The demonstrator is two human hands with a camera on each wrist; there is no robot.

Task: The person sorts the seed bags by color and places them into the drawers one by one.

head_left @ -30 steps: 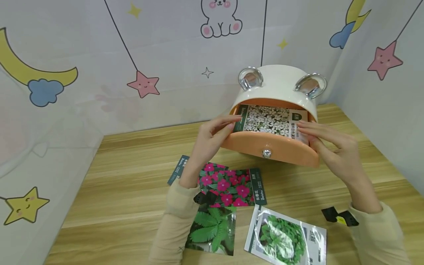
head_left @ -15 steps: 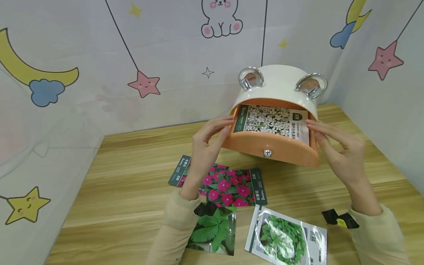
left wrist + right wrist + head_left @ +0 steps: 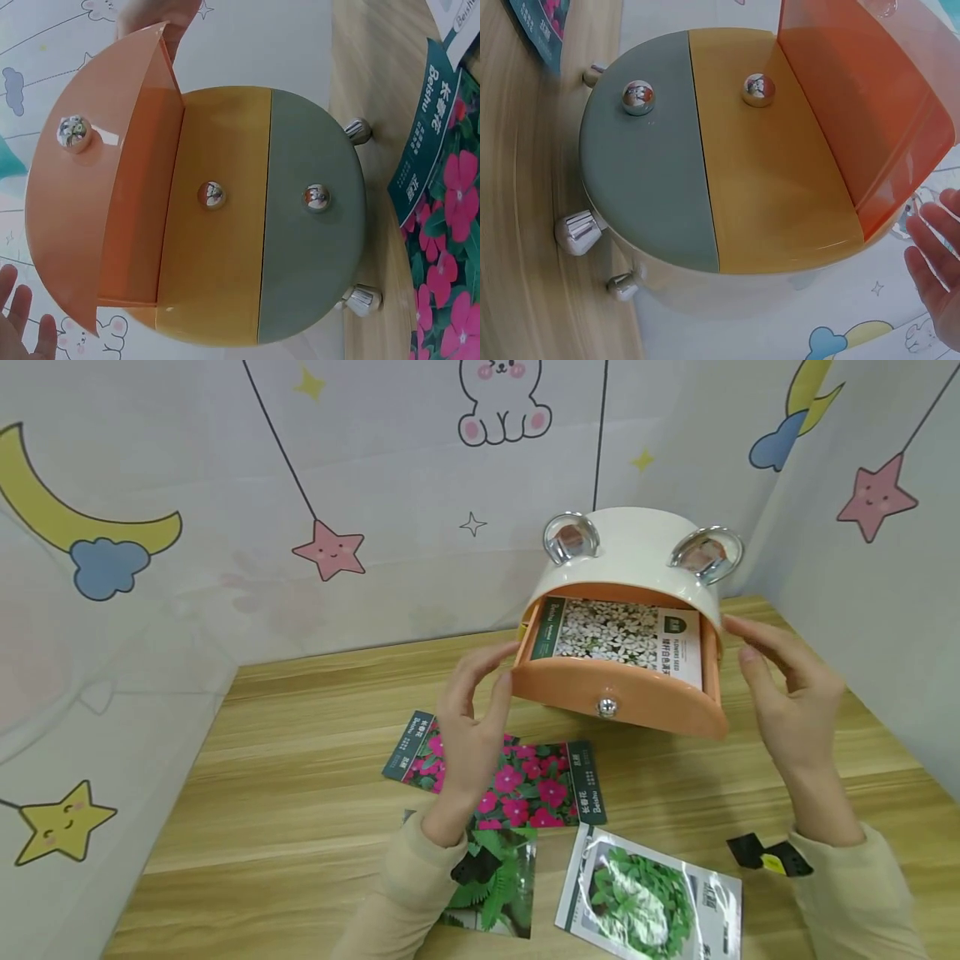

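My left hand (image 3: pixel 476 722) is beside the left end of a pulled-out orange drawer (image 3: pixel 618 693), its fingertips right at the edge. Across from it, my right hand (image 3: pixel 801 706) has its fingers spread beside the cabinet's right rim, holding nothing. Inside the drawer lies a seed packet (image 3: pixel 611 633) with white flowers, face up and flat. The white cabinet (image 3: pixel 643 539) has chrome ears on top. In the left wrist view, the yellow drawer (image 3: pixel 217 262) and grey-green drawer (image 3: pixel 315 255) under the orange one are shut, each with a round silver knob.
On the wooden table (image 3: pixel 300 793) lie two overlapping packets with pink flowers (image 3: pixel 517 785). Nearer are a green-leaf packet (image 3: pixel 510 881) and a white-edged packet with green leaves (image 3: pixel 637 893). Printed cloth walls (image 3: pixel 405 477) stand behind and at the sides.
Both hands have drawn outward from the white-flower packet, the left to the drawer's left side and the right past its right side. The packet stays flat in the drawer.
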